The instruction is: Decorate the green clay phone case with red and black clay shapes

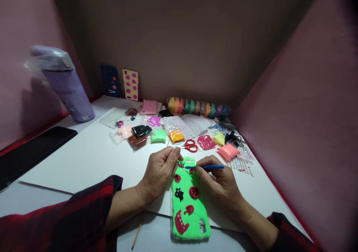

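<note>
A phone case (185, 202) covered in bright green clay lies on the white board, its lower end past the board's front edge. Red shapes and one black shape decorate it. My right hand (219, 185) grips a slim blue modelling tool (214, 166), its tip over the top of the case. My left hand (158, 175) is closed in a pinch at the upper left of the case; whatever is between its fingertips is hidden. Just beyond the hands, red-handled scissors (191, 145) rest on the board.
Several clay packets, such as an orange one (176, 136) and a coral one (228, 151), spread across the back of the white board (92, 166). A purple bottle (69, 95) and a black phone (36, 147) are at left. A thin brush (137, 232) lies in front.
</note>
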### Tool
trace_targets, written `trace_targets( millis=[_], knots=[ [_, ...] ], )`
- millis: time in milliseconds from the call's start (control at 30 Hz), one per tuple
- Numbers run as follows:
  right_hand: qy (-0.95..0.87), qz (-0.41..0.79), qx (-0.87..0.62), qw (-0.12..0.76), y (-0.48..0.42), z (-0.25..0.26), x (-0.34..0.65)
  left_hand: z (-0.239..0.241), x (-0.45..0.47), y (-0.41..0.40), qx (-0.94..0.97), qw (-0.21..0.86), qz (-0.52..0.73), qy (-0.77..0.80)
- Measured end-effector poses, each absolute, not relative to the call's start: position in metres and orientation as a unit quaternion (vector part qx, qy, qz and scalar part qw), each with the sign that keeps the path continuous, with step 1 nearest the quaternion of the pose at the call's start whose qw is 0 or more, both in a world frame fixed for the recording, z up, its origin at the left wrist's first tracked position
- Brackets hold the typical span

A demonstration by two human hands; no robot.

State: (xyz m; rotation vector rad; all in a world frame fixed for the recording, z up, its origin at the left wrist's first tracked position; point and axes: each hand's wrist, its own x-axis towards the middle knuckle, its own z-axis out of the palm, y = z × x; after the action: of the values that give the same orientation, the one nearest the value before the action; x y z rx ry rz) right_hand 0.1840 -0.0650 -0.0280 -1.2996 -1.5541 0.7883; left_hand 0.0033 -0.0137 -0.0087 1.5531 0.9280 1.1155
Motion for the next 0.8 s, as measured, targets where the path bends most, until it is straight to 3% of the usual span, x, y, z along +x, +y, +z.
trace_targets(
  millis=[800],
  knots=[
    [-0.639,0.302,-0.532,0.466,-0.0675,-0.0280,0.1838,-0.0068,0.0034,-0.0148,0.642,0.483,0.456,0.383]
  ],
)
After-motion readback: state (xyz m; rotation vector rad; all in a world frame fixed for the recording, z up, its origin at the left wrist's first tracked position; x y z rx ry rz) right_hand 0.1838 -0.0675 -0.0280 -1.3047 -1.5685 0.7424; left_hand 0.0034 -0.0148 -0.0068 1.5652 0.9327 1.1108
